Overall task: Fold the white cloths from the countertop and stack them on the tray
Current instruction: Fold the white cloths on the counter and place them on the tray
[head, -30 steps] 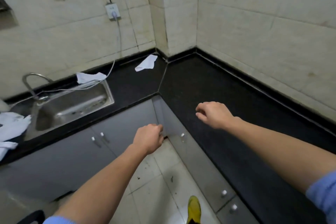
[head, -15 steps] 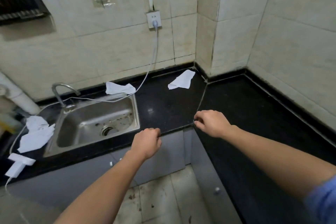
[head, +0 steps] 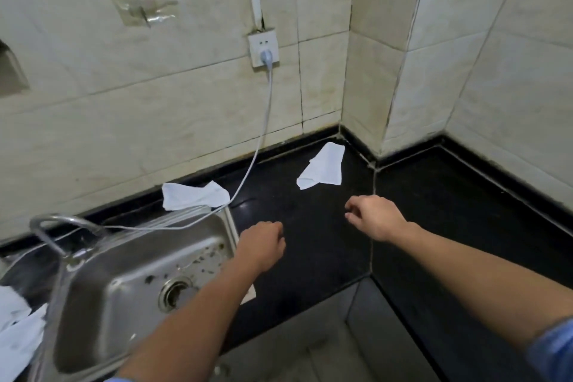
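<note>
The black countertop (head: 325, 257) carries white cloths (head: 324, 170) and a sink (head: 124, 304).

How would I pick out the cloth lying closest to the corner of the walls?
Find the corner where the tiled walls meet the black countertop. Just before it lies a white cloth, folded to a point. Unlike the other cloth by the sink, it sits clear of the cable.
</note>
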A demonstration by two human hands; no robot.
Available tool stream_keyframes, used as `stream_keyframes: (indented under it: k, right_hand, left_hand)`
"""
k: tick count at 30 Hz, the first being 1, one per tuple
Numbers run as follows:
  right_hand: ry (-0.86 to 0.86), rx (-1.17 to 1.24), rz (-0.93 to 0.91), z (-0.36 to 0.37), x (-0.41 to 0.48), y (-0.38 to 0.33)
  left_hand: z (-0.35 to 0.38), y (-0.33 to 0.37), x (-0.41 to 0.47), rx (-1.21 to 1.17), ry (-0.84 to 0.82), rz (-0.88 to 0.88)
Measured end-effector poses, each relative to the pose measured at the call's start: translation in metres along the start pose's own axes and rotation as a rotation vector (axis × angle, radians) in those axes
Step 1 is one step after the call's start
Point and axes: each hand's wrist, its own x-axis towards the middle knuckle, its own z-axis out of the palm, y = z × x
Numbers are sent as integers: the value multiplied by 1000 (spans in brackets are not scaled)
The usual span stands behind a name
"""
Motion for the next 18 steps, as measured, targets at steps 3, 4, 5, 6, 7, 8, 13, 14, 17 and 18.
stream_keyframes:
  k: [3, 4, 5, 6, 7, 8, 13, 14, 17, 18]
  right_hand:
    - [-30, 10, 39, 6, 26, 10]
    - [-42, 6, 50, 9, 35, 15]
    - [-55, 4, 61, 12, 45, 21]
    - [-70, 4, 70, 16, 55, 27]
    - [-86, 6, 78, 20, 66, 34]
    - [-102, 11, 85, 26, 79, 41]
    - [-166, 53, 122, 57, 148, 69]
    - [-189, 59, 127, 63, 163, 73]
    - [-229, 68, 122, 80, 205, 84]
    - [-230, 70, 121, 85, 218, 86]
  left_hand:
    - [6, -10, 36, -24, -37, 23]
    - [9, -12, 46, -31, -51, 24]
    - [14, -14, 57, -40, -67, 24]
    - [18, -16, 67, -47, -84, 22]
    - [23, -17, 77, -54, -99, 19]
    - [28, -18, 87, -59, -115, 14]
    - [49, -27, 135, -113, -179, -61]
    - [53, -28, 143, -115, -198, -77]
    - [62, -30, 165, -143, -254, -127]
    - [65, -31, 172, -157, -264, -140]
